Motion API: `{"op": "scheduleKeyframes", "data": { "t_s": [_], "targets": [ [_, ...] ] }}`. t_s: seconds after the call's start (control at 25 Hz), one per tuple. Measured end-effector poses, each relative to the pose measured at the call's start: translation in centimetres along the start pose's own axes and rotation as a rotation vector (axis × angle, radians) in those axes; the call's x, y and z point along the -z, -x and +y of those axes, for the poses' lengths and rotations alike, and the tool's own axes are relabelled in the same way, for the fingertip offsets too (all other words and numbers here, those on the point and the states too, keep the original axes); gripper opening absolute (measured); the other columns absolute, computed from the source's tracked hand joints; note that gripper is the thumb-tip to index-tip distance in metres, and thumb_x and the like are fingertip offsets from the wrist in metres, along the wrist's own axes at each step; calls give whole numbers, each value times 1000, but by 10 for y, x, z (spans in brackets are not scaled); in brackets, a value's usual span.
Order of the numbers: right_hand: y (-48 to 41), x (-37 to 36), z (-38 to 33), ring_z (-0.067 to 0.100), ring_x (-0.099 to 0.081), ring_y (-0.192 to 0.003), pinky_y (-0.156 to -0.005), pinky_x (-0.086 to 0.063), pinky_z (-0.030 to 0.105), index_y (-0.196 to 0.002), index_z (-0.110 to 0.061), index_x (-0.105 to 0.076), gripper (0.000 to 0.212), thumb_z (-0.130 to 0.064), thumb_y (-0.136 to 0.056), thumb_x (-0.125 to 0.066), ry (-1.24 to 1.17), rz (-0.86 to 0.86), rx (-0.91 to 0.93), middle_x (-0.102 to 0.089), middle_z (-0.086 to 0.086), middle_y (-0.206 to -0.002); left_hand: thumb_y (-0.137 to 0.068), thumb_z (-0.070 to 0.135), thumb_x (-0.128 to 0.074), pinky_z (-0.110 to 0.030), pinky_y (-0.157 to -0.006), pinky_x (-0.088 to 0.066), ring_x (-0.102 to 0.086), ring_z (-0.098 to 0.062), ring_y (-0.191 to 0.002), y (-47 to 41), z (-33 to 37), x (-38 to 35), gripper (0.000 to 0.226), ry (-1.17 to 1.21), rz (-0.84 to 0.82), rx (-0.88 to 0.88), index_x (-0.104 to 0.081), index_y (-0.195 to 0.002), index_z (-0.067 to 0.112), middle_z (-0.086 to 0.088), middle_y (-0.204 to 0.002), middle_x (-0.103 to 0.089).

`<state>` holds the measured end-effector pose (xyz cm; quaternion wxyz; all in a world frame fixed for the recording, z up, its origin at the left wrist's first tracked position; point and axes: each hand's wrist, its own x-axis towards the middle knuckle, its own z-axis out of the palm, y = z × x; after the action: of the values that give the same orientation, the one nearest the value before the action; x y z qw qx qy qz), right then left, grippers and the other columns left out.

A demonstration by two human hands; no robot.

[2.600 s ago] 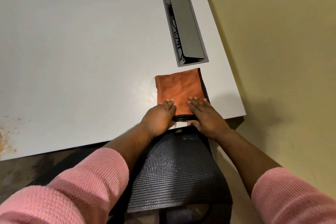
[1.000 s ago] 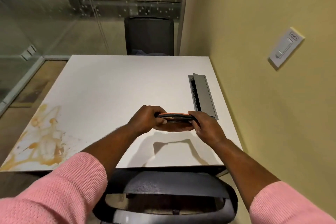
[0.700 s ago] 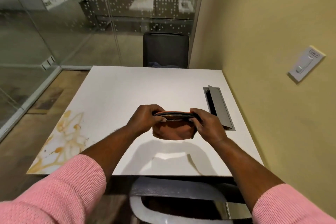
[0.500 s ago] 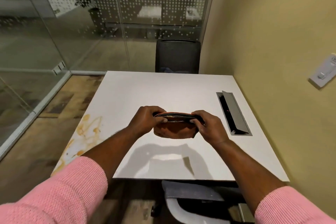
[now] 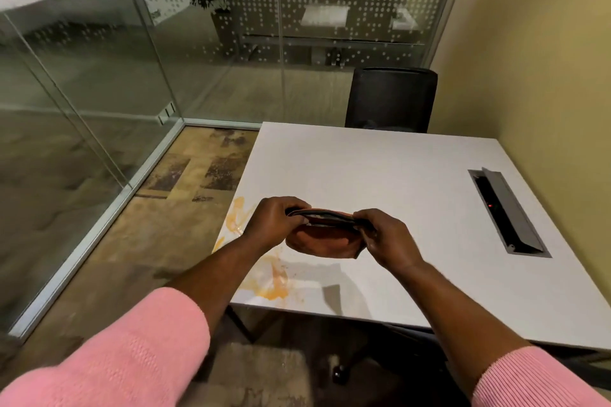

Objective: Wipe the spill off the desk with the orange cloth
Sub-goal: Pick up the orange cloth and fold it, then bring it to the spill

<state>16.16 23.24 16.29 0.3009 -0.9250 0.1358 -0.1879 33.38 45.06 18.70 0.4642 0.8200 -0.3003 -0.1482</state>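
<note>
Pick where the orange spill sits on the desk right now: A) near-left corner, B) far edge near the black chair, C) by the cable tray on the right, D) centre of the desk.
A: the orange spill streaks the desk's near-left corner, beside and below the left hand.

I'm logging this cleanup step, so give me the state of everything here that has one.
orange cloth: lifted off the desk, partly folded.
left hand: gripping cloth's left end.
right hand: gripping cloth's right end.
spill: unwiped, on desk's near left corner.
cable box lid: open.
</note>
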Motion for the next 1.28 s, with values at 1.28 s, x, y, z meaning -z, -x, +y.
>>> {"op": "scheduleKeyframes", "data": {
  "t_s": [1.28],
  "targets": [
    [52, -221, 72, 26, -66, -108, -93, -52, 33, -121, -18, -68, 36, -14, -85, -70, 59, -642, 59, -69, 0, -124, -72, 28, -88, -48, -102, -53, -63, -35, -127, 77, -238, -75, 39, -474, -288, -26, -74, -104, 10, -15, -134, -67]
  ]
}}
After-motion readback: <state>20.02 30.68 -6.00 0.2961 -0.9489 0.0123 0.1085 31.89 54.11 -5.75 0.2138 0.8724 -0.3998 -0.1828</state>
